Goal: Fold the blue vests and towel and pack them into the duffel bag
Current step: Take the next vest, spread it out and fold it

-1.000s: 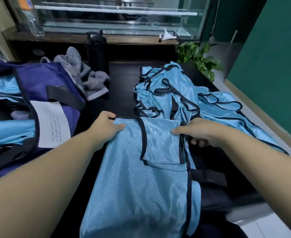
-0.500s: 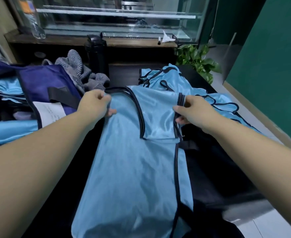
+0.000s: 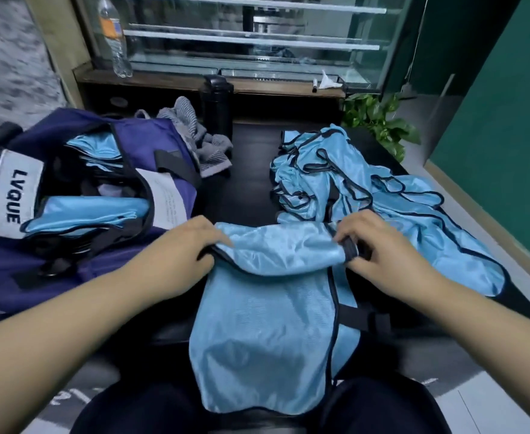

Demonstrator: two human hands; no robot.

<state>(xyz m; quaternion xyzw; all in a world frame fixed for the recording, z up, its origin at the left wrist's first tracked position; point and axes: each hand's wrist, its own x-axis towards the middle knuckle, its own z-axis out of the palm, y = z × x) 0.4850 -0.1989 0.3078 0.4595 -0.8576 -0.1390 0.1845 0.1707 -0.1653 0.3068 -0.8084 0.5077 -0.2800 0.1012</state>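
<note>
The left hand's [image 3: 195, 242] fingertips are tucked under the folded top edge of the blue vest [image 3: 267, 308], out of sight, and the right hand's [image 3: 373, 245] fingertips blur where they pinch the dark trim. The vest's lower hem hangs past the desk [image 3: 248, 183] edge, over the person's lap. The duffel bag [image 3: 79, 214] is cut off at the left edge; its inside is mostly hidden under folded vests and dark straps. Small print on its white label [image 3: 166, 202] is unreadable. The grey towel [image 3: 195, 142] is partly hidden behind the bag. Both forearms run out of the bottom corners.
</note>
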